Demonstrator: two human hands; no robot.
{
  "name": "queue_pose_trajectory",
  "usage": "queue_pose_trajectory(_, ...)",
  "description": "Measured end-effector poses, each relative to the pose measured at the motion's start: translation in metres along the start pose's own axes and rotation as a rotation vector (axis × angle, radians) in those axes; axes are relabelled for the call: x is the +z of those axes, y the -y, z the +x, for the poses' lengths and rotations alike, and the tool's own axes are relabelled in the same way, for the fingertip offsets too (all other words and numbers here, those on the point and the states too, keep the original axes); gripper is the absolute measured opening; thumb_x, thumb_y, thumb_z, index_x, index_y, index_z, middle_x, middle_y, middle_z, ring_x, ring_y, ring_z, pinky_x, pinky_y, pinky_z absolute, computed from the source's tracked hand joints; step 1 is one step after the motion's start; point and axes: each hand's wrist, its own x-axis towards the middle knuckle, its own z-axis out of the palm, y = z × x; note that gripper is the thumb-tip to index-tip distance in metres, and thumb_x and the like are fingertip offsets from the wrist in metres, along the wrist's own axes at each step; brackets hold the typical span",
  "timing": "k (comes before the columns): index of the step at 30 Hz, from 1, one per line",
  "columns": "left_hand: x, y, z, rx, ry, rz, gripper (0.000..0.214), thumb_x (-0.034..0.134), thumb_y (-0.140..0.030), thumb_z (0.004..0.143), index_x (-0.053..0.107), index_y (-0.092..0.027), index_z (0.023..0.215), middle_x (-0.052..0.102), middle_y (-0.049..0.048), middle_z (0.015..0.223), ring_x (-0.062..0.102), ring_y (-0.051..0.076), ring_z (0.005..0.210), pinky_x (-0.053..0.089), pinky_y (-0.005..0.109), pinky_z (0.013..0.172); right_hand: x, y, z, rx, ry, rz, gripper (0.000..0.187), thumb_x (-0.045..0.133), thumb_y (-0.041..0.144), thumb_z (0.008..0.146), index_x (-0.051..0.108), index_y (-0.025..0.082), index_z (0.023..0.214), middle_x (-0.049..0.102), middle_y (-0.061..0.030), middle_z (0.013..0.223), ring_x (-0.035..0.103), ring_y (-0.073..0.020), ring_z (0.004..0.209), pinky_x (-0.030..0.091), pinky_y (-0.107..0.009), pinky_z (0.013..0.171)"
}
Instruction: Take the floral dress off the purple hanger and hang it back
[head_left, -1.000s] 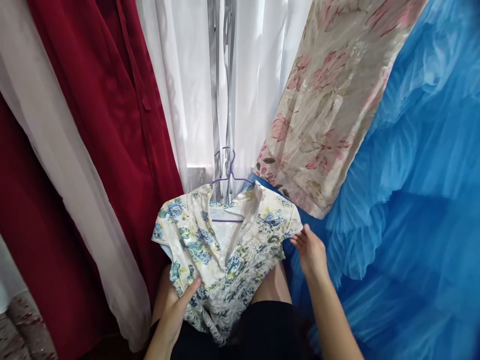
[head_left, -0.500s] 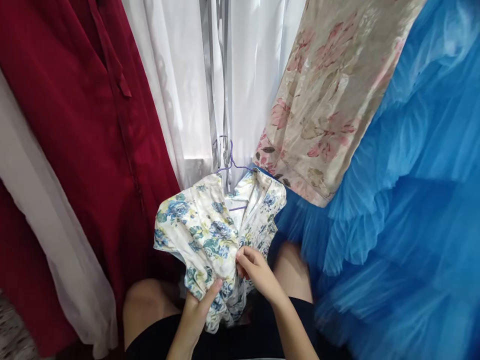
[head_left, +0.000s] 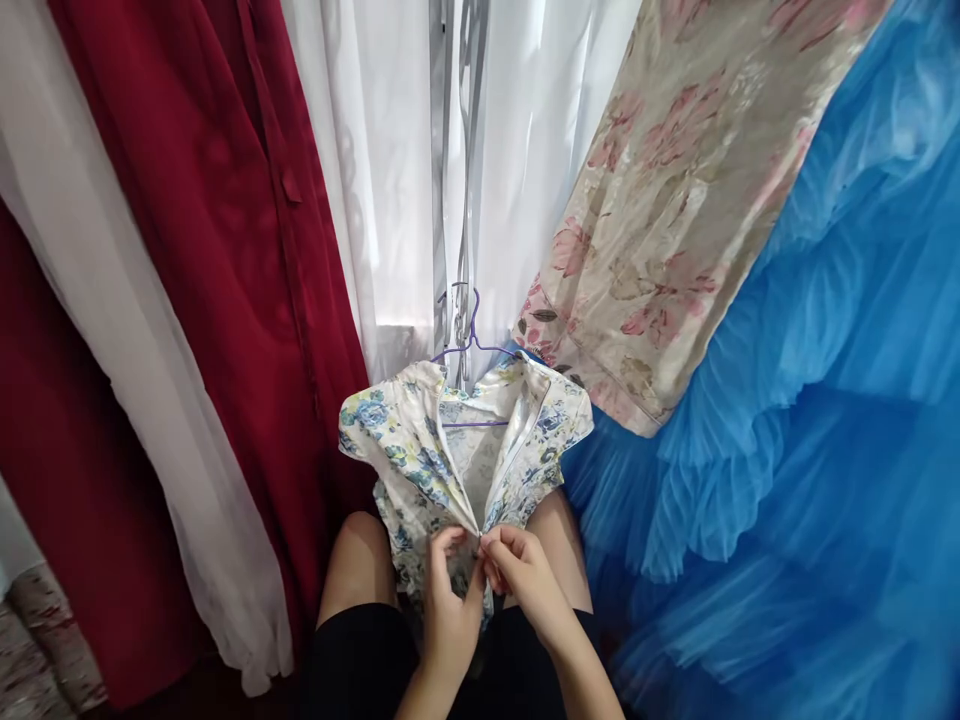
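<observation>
A white sleeveless garment (head_left: 412, 465) with blue and yellow flowers hangs on a purple hanger (head_left: 474, 338) before my knees. Its neck gapes in a V, with zipper edges running down to where my hands meet. My right hand (head_left: 525, 575) pinches the garment at the bottom of that V; the zipper pull, if it is there, is hidden by the fingertips. Close beside it, my left hand (head_left: 454, 600) is closed on the fabric just left of the zipper, thumb and fingers bent. Lower down, the garment is covered by both hands.
White curtains (head_left: 397, 200) with grey cords hang behind the hanger. Dark red cloth (head_left: 225, 250) and a pale sheer strip (head_left: 172, 420) hang at the left. A beige floral garment (head_left: 660, 250) and a ruffled blue tulle garment (head_left: 847, 450) fill the right.
My left hand has moved up and right to the zipper line beside my right hand. The garment's neck is spread wider and faces me more squarely. The whole view has shifted slightly.
</observation>
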Motion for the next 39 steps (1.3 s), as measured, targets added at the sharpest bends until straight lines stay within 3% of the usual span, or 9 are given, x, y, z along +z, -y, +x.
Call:
queue_pose_trajectory(8,0.02,-0.008,0.018,0.127,0.171,0.103,0.005,0.056,-0.025,0.091,0.059,-0.023,0.087,0.066,0.002,0.079,0.064,0.02,0.077,0.05,0.03,0.075,-0.016,0.019,-0.006,-0.029,-0.148,0.03,0.027,0.068,0.039,0.077,0.062,0.015,0.067,0.044,0.0059,0.045,0.029,-0.0066,0.043,0.018,-0.023,0.046)
queue_pose_trajectory(12,0.015,0.003,0.023,0.162,0.217,0.194,0.009,0.052,-0.014,0.084,0.058,-0.021,0.081,0.062,-0.0002,0.073,0.06,0.016,0.069,0.046,0.026,0.068,-0.018,0.047,0.034,-0.118,-0.143,0.081,0.03,0.069,0.043,0.074,0.066,0.014,0.067,0.041,0.0062,0.042,0.027,-0.0062,0.041,0.015,-0.024,0.046)
queue_pose_trajectory(18,-0.004,0.025,0.036,0.179,0.187,0.169,0.008,0.051,-0.016,0.085,0.058,-0.02,0.082,0.058,-0.0001,0.073,0.059,0.016,0.07,0.046,0.025,0.069,0.009,0.136,0.114,-0.214,-0.124,0.141,0.021,0.067,0.033,0.062,0.058,0.017,0.053,0.035,0.0084,0.038,0.022,-0.0051,0.039,0.011,-0.024,0.042)
queue_pose_trajectory(24,-0.018,0.032,0.03,0.117,0.243,0.094,0.008,0.053,-0.023,0.091,0.059,-0.019,0.086,0.061,0.0017,0.079,0.062,0.018,0.076,0.048,0.027,0.074,0.029,0.161,0.125,-0.336,-0.152,0.191,0.018,0.067,0.032,0.065,0.061,0.016,0.062,0.045,0.0066,0.045,0.031,-0.0056,0.041,0.018,-0.022,0.042)
queue_pose_trajectory(28,-0.022,-0.008,0.061,0.186,0.284,0.097,0.014,0.053,-0.029,0.097,0.063,-0.02,0.102,0.068,0.0046,0.094,0.065,0.019,0.091,0.05,0.029,0.085,0.023,0.145,0.103,-0.384,-0.155,0.136,0.015,0.065,0.031,0.069,0.063,0.016,0.067,0.045,0.0071,0.044,0.032,-0.0066,0.04,0.021,-0.021,0.043)
queue_pose_trajectory(31,-0.019,-0.068,0.107,0.387,0.148,0.079,0.027,0.052,-0.029,0.099,0.06,-0.022,0.125,0.068,0.0049,0.099,0.064,0.018,0.094,0.049,0.03,0.089,0.017,0.143,0.086,-0.431,-0.163,0.088,0.013,0.064,0.029,0.07,0.062,0.017,0.065,0.044,0.0075,0.043,0.035,-0.0073,0.04,0.023,-0.022,0.044)
queue_pose_trajectory(33,-0.014,-0.107,0.137,0.501,0.167,0.087,0.038,0.049,-0.028,0.101,0.053,-0.022,0.138,0.067,0.0032,0.092,0.063,0.016,0.082,0.05,0.029,0.082,0.013,0.147,0.078,-0.454,-0.15,0.048,0.013,0.063,0.028,0.071,0.061,0.017,0.064,0.045,0.0072,0.043,0.036,-0.0075,0.041,0.024,-0.022,0.044)
queue_pose_trajectory(36,-0.004,-0.146,0.167,0.602,0.203,0.255,0.021,0.053,-0.028,0.1,0.068,-0.019,0.11,0.069,0.0025,0.085,0.062,0.015,0.075,0.047,0.027,0.072,0.007,0.152,0.076,-0.477,-0.12,-0.009,0.016,0.065,0.03,0.073,0.058,0.018,0.065,0.048,0.0066,0.045,0.038,-0.0079,0.042,0.027,-0.022,0.046)
queue_pose_trajectory(39,0.003,-0.161,0.173,0.682,0.14,0.384,0.018,0.056,-0.027,0.098,0.068,-0.018,0.087,0.068,0.0017,0.078,0.062,0.016,0.071,0.045,0.027,0.069,0.003,0.145,0.086,-0.508,-0.134,-0.069,0.023,0.066,0.036,0.075,0.052,0.02,0.065,0.047,0.0071,0.047,0.036,-0.008,0.043,0.026,-0.022,0.046)
